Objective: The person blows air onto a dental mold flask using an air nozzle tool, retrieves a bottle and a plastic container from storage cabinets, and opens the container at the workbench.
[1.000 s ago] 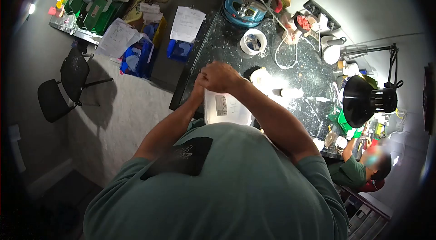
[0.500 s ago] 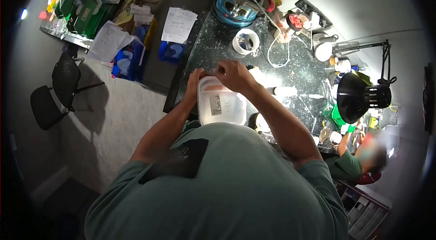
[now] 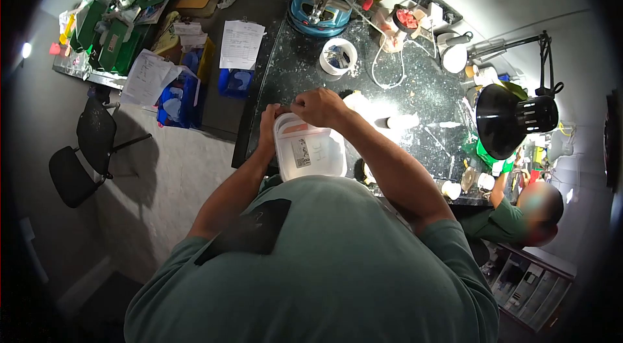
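A translucent plastic tub [image 3: 328, 156] with a printed label and handwriting on it is close against my body at the bench edge. Something pinkish-orange [image 3: 296, 127] shows near its far end. My left hand [image 3: 268, 123] is at the tub's far left corner, its fingers bent inward. Over the far rim, my right hand [image 3: 319, 108] is closed, knuckles up, with its fingertips close to those of the left. Whatever lies between the fingertips is too small or hidden to make out.
On the dark speckled bench [image 3: 292, 64] stand a white round container [image 3: 338, 56] of small tools, a blue machine [image 3: 319, 13] and a black desk lamp [image 3: 506, 119]. Blue bins [image 3: 179, 99] and papers are to the left, near a black chair [image 3: 78, 155]. A co-worker [image 3: 509, 216] sits at right.
The whole view has shifted slightly with my head. Both hands stay together at the tub's far rim, and the right fingers have curled a little lower toward the left hand.
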Demonstrator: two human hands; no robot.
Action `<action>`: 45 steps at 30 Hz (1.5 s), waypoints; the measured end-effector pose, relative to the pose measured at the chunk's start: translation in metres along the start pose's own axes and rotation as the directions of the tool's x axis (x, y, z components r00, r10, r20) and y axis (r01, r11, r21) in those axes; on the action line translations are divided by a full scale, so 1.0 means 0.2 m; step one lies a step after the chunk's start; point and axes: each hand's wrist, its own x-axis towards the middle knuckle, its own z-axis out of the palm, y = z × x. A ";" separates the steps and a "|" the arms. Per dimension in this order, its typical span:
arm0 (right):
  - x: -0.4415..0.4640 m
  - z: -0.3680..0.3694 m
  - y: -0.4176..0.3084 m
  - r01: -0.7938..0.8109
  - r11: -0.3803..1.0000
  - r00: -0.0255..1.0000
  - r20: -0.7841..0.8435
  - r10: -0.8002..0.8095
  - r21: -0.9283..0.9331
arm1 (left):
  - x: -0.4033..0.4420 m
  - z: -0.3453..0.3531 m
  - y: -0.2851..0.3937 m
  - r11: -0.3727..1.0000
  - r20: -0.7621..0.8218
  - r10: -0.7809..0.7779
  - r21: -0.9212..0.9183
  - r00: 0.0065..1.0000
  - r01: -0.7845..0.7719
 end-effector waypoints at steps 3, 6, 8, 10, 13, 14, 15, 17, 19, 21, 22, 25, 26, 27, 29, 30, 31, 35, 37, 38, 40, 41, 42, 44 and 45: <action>0.00 -0.01 -0.02 -0.015 1.000 1.000 0.024 0.016 -0.022 | 0.01 -0.03 -0.06 0.988 -0.036 -0.074 -0.138 0.997 0.069; -0.01 0.02 0.00 0.025 1.000 0.999 -0.043 -0.025 0.000 | 0.04 -0.04 -0.16 0.997 -0.046 0.062 -0.033 0.997 -0.063; -0.03 -0.01 0.00 0.012 1.000 0.999 -0.036 -0.011 0.018 | 0.05 -0.04 -0.17 0.998 -0.033 0.070 -0.002 0.997 -0.070; -0.05 -0.02 -0.01 0.004 0.999 0.999 -0.035 -0.002 0.041 | 0.01 0.02 -0.03 0.985 0.008 -0.109 -0.134 0.994 0.109; -0.06 -0.02 0.00 0.020 0.997 0.997 -0.073 -0.015 0.070 | 0.07 -0.06 -0.13 0.978 0.099 -0.118 -0.160 0.988 0.133; -0.07 0.00 0.01 0.036 0.996 0.995 -0.095 -0.028 0.082 | 0.10 -0.09 -0.18 0.978 0.100 -0.113 -0.163 0.989 0.129; -0.08 0.01 0.02 0.056 0.994 0.992 -0.118 -0.045 0.091 | 0.12 -0.09 -0.20 0.978 0.099 -0.105 -0.169 0.990 0.120; -0.08 0.00 0.02 0.024 0.996 0.995 -0.097 -0.015 0.087 | 0.11 -0.11 -0.23 0.989 0.060 -0.049 -0.138 0.997 0.057; -0.06 0.00 0.06 0.061 0.996 0.992 -0.111 -0.052 0.071 | 0.02 0.00 -0.10 0.997 0.001 0.057 -0.062 0.998 -0.056; -0.01 0.07 0.16 0.158 0.986 0.976 -0.158 -0.147 0.060 | 0.11 -0.05 -0.16 0.989 0.056 0.146 0.030 0.988 -0.148; 0.00 0.06 0.16 0.165 0.983 0.971 -0.187 -0.147 0.081 | 0.11 -0.08 -0.17 0.981 0.085 0.168 0.080 0.982 -0.175; -0.07 -0.01 0.14 0.144 0.968 0.966 -0.239 -0.093 0.204 | 0.13 -0.10 -0.07 0.982 0.123 -0.057 0.186 0.991 0.034; -0.10 -0.02 0.16 0.114 0.966 0.966 -0.253 -0.053 0.230 | 0.14 -0.10 -0.02 0.953 0.165 0.004 0.297 0.986 -0.053; -0.14 -0.03 0.19 0.080 0.963 0.964 -0.265 -0.010 0.257 | 0.14 -0.10 0.01 0.907 0.216 0.057 0.397 0.975 -0.141; -0.22 -0.01 0.26 0.121 0.943 0.943 -0.332 -0.012 0.311 | 0.13 -0.07 0.11 0.885 0.264 -0.036 0.456 0.964 -0.092; -0.26 0.01 0.28 0.159 0.931 0.926 -0.378 -0.025 0.330 | 0.16 -0.03 0.20 0.903 0.259 -0.173 0.426 0.950 0.049; -0.27 0.02 0.30 0.200 0.918 0.905 -0.424 -0.039 0.343 | 0.20 0.00 0.27 0.900 0.257 -0.303 0.393 0.918 0.188; -0.25 0.01 0.25 0.256 0.954 0.861 -0.485 -0.152 0.156 | 0.46 0.08 0.35 0.781 0.429 -0.510 0.595 0.745 0.192; -0.20 0.02 0.21 0.239 0.967 0.857 -0.487 -0.170 0.084 | 0.46 0.23 0.38 0.771 0.505 -0.462 0.635 0.729 0.049; -0.19 0.03 0.20 0.227 0.973 0.856 -0.486 -0.175 0.050 | 0.38 0.35 0.49 0.659 0.378 -0.582 0.738 0.720 0.145; -0.17 0.02 0.16 0.143 0.988 0.877 -0.457 -0.150 -0.051 | 0.40 0.31 0.41 0.720 0.409 -0.610 0.643 0.679 0.260; -0.16 0.03 0.14 0.100 0.990 0.887 -0.441 -0.134 -0.100 | 0.41 0.28 0.36 0.740 0.424 -0.623 0.591 0.657 0.320; -0.14 0.04 0.14 0.098 0.995 0.880 -0.465 -0.097 -0.023 | 0.41 0.27 0.35 0.753 0.442 -0.635 0.538 0.634 0.380; -0.11 0.07 0.17 0.094 0.987 0.865 -0.502 -0.018 0.127 | 0.42 0.25 0.33 0.757 0.431 -0.640 0.492 0.636 0.430; -0.10 0.07 0.19 0.044 0.966 0.877 -0.473 0.084 0.253 | 0.43 0.24 0.32 0.759 0.424 -0.643 0.466 0.637 0.456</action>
